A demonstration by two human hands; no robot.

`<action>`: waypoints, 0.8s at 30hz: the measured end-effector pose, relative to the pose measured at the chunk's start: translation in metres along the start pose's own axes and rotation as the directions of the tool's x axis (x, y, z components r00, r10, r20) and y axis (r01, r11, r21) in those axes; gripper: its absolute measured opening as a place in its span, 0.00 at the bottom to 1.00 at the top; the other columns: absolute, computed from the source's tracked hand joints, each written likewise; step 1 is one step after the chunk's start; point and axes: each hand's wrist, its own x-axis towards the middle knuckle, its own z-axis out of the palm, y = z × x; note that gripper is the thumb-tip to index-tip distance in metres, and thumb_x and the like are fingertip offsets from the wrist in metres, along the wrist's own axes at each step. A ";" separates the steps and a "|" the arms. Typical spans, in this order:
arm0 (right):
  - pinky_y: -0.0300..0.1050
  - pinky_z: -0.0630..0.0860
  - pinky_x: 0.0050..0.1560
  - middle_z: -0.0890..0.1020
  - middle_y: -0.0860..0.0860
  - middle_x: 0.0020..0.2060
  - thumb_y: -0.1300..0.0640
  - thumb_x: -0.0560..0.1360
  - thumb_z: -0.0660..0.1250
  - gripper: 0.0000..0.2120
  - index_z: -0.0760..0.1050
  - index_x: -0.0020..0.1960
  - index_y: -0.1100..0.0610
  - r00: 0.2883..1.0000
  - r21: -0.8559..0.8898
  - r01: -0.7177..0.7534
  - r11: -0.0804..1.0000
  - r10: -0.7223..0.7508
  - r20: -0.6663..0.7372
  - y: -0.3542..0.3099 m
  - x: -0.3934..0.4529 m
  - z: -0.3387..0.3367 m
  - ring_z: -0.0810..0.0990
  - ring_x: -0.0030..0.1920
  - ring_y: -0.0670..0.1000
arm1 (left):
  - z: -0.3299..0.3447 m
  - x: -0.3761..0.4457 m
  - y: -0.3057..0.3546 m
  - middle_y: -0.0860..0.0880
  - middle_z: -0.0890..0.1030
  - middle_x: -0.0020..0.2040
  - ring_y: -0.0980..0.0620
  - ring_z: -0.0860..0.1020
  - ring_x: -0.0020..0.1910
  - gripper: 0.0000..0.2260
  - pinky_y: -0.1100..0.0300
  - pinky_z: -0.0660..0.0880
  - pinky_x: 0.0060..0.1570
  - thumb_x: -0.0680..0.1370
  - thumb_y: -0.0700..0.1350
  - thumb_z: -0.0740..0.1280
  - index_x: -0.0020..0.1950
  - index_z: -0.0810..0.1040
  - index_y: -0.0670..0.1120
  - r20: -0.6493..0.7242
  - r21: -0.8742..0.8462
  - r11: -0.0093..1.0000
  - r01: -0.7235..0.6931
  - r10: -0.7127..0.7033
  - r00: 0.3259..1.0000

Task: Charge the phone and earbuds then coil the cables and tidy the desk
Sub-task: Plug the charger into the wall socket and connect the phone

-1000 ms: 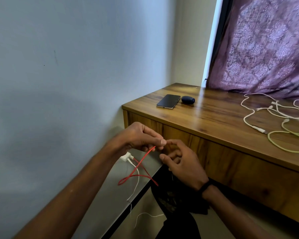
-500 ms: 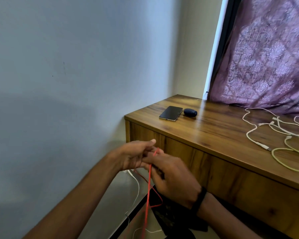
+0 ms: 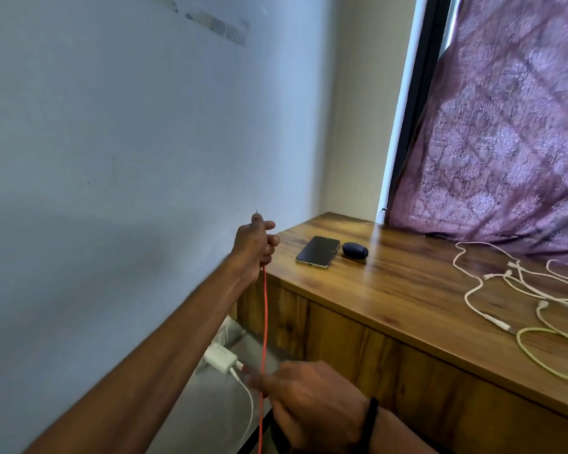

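Head view, nearest first: the right hand (image 3: pixel 312 404), with a black band (image 3: pixel 369 424) on its wrist, sits low in the frame and is motion-blurred; its fingers reach toward the thin red cable (image 3: pixel 264 322), but whether that grip is closed on the cable I cannot tell. Just beyond it, a white charger block (image 3: pixel 219 358) lies on a grey shelf (image 3: pixel 207 411) below the wall, with a white cable (image 3: pixel 246 401) running out of it toward the camera and a red plug beside that one.

The red cable runs almost straight up from the bottom edge to the left hand (image 3: pixel 254 245), which is raised beside the corner of the brown wooden surface (image 3: pixel 407 299). That hand's grip is closed around the upper end of the cable, fingers curled (the cable's tip is hidden inside the fist).

Farther on, a dark smartphone with a pale rim (image 3: pixel 318 252) lies flat, screen up, near the surface's left corner, and a dark blue oval earbuds case (image 3: pixel 355 250) sits just beside it on the right. Well apart, toward the right edge, a loose tangle of white cables (image 3: pixel 512 283) lies on the wood, with a pale yellow-green cable (image 3: pixel 545 358) looping at its near side. Behind hangs a purple patterned curtain (image 3: pixel 505 126); a pale blue wall (image 3: pixel 128 142) fills the left.
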 end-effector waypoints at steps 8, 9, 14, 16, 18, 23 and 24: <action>0.48 0.81 0.58 0.83 0.47 0.56 0.48 0.78 0.70 0.23 0.72 0.72 0.47 0.782 0.272 -0.299 0.915 0.398 -0.479 0.120 0.031 -0.070 0.79 0.54 0.44 | 0.008 0.024 -0.038 0.46 0.82 0.40 0.54 0.75 0.29 0.13 0.64 0.69 0.28 0.84 0.49 0.64 0.54 0.84 0.43 0.106 0.370 0.911 -0.181 0.152 0.983; 0.51 0.79 0.63 0.81 0.47 0.62 0.44 0.74 0.74 0.29 0.70 0.73 0.46 0.796 0.248 -0.353 0.902 0.428 -0.427 0.146 0.039 -0.080 0.77 0.60 0.46 | 0.007 0.024 -0.044 0.46 0.84 0.41 0.55 0.79 0.31 0.11 0.65 0.72 0.30 0.83 0.49 0.66 0.51 0.84 0.44 0.127 0.395 0.893 -0.217 0.181 0.975; 0.68 0.65 0.75 0.60 0.46 0.81 0.32 0.57 0.83 0.58 0.56 0.80 0.36 0.845 0.086 -0.530 0.843 0.518 0.130 0.238 0.081 -0.117 0.58 0.80 0.56 | -0.002 0.033 -0.065 0.49 0.87 0.38 0.53 0.84 0.37 0.06 0.55 0.84 0.46 0.79 0.46 0.73 0.54 0.87 0.48 0.139 0.418 0.871 -0.257 0.218 0.966; 0.66 0.65 0.76 0.57 0.44 0.82 0.33 0.55 0.84 0.63 0.52 0.80 0.33 0.802 0.073 -0.564 0.823 0.524 0.287 0.255 0.099 -0.125 0.58 0.81 0.56 | -0.004 0.038 -0.068 0.49 0.86 0.37 0.54 0.83 0.36 0.07 0.55 0.84 0.45 0.79 0.45 0.73 0.55 0.87 0.47 0.147 0.394 0.884 -0.251 0.209 0.967; 0.66 0.63 0.77 0.54 0.44 0.83 0.33 0.54 0.85 0.65 0.48 0.80 0.31 0.752 0.029 -0.577 0.817 0.516 0.410 0.268 0.115 -0.128 0.56 0.82 0.57 | -0.007 0.042 -0.068 0.48 0.86 0.37 0.54 0.84 0.36 0.06 0.56 0.83 0.45 0.79 0.46 0.73 0.54 0.87 0.47 0.150 0.381 0.894 -0.237 0.193 0.970; 0.66 0.64 0.76 0.52 0.47 0.84 0.34 0.57 0.83 0.64 0.45 0.80 0.31 0.703 -0.012 -0.560 0.828 0.483 0.523 0.285 0.140 -0.121 0.53 0.83 0.60 | -0.012 0.047 -0.063 0.47 0.87 0.39 0.53 0.83 0.36 0.08 0.60 0.80 0.42 0.80 0.47 0.71 0.47 0.87 0.45 0.236 0.404 0.891 -0.206 0.116 0.965; 0.64 0.66 0.76 0.52 0.48 0.83 0.36 0.59 0.84 0.63 0.45 0.81 0.32 0.701 0.006 -0.562 0.827 0.472 0.535 0.286 0.143 -0.120 0.54 0.82 0.61 | -0.011 0.048 -0.062 0.47 0.87 0.39 0.54 0.83 0.36 0.08 0.61 0.79 0.41 0.80 0.47 0.71 0.46 0.87 0.45 0.240 0.413 0.888 -0.201 0.106 0.965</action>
